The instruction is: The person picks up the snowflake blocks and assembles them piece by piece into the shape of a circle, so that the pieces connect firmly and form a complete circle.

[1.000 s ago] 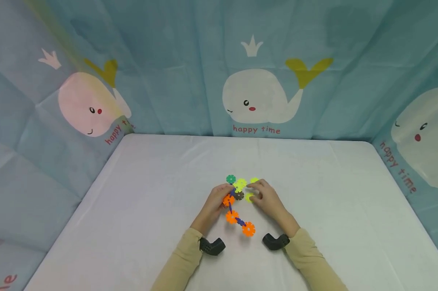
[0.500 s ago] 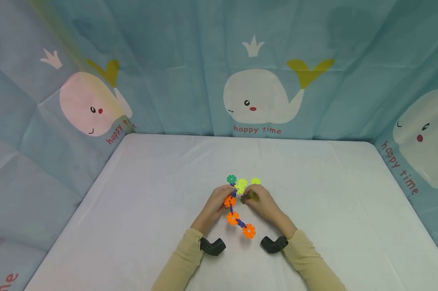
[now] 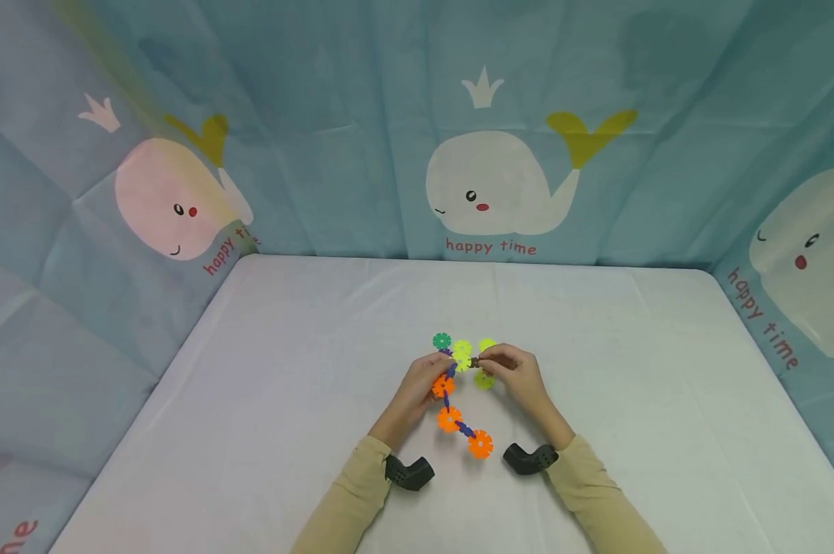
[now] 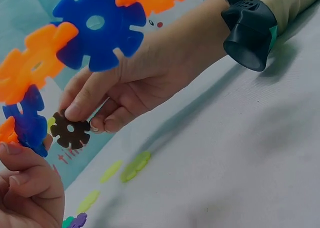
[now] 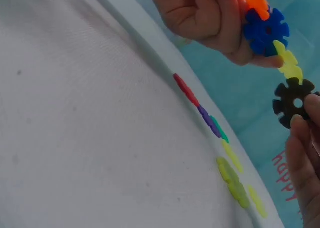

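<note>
My left hand (image 3: pixel 417 385) grips a chain of slotted snowflake discs above the table. Orange discs (image 3: pixel 448 419) and blue discs (image 4: pixel 107 50) alternate along it, hanging toward me. At the chain's upper end, beside the left fingertips, is a yellow disc (image 5: pixel 289 60). Thumb and fingers of my right hand (image 3: pixel 524 377) pinch a dark brown disc (image 5: pixel 286 103). Its rim meets the edge of the yellow disc; whether the slots have engaged, I cannot tell. The left palm hides part of the chain.
On the white table (image 3: pixel 306 346) behind the hands lie loose discs: green (image 3: pixel 442 341), purple (image 5: pixel 207 120), red (image 5: pixel 186 89), yellow (image 3: pixel 462 347) and yellow-green (image 3: pixel 484 380). Black wrist mounts (image 3: pixel 411 473) jut inward from both sleeves. A whale-print curtain (image 3: pixel 361 154) stands behind the table.
The right hand has picked the brown disc off the table and brought it up to the chain's yellow end. The left hand and chain have shifted slightly right.
</note>
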A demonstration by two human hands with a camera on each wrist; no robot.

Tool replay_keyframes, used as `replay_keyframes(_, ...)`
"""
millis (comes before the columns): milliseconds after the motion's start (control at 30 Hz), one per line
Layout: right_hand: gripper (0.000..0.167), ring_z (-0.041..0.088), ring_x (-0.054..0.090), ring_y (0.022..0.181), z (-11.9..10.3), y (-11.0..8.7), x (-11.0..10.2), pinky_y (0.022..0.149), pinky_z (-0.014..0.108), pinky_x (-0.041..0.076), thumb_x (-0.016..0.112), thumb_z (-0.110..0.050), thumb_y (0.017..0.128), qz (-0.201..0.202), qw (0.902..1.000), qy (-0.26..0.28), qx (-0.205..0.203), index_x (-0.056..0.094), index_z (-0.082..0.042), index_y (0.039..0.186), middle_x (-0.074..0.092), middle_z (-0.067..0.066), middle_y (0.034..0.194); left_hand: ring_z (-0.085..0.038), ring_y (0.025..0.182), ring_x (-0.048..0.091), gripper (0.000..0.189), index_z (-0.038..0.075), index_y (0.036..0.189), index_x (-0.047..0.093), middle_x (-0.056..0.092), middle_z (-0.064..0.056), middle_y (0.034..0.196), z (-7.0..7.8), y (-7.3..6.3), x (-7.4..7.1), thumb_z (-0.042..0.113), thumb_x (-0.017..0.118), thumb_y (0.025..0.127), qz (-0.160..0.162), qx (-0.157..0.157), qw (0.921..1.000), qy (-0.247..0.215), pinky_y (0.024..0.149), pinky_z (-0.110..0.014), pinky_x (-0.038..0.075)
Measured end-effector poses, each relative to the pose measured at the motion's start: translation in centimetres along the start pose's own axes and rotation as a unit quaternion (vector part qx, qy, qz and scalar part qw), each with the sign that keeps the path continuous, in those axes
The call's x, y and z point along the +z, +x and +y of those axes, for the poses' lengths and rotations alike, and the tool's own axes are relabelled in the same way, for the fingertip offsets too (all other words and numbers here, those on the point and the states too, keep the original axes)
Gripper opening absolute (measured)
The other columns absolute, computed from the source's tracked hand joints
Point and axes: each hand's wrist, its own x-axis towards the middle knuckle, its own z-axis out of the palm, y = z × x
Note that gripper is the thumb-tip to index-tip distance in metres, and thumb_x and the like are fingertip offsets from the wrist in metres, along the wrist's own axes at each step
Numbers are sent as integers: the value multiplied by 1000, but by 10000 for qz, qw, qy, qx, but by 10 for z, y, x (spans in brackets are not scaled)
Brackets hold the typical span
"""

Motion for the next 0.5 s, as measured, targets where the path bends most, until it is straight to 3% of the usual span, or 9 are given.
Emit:
replay_keyframes(233, 9, 40, 57, 69, 0, 3, -1, 61, 39, 49, 51, 18, 81, -206, 9993, 88, -303, 55, 14, 89, 56, 28, 83, -8, 47, 37, 17, 3, 80, 55, 44, 0, 62, -2, -1, 0, 17, 52, 90, -89, 78, 9998, 130, 40, -17, 31)
replay_keyframes(367, 10, 40, 58, 73, -2, 3, -2, 66, 33, 49, 53, 17, 80, -327, 9990, -133, -284, 57, 15, 90, 58, 26, 84, -8, 47, 37, 18, 3, 80, 54, 44, 1, 62, -4, -1, 0, 18, 53, 90, -182, 104, 9997, 158, 41, -17, 31)
replay_keyframes(500, 10, 37, 58, 68, -6, 2, -3, 60, 29, 49, 57, 14, 79, -232, 9986, -429, -207, 59, 12, 89, 62, 21, 82, -8, 48, 38, 18, 3, 81, 54, 45, 1, 62, -6, -1, 2, 18, 53, 90, -171, 102, 9997, 165, 42, -17, 32)
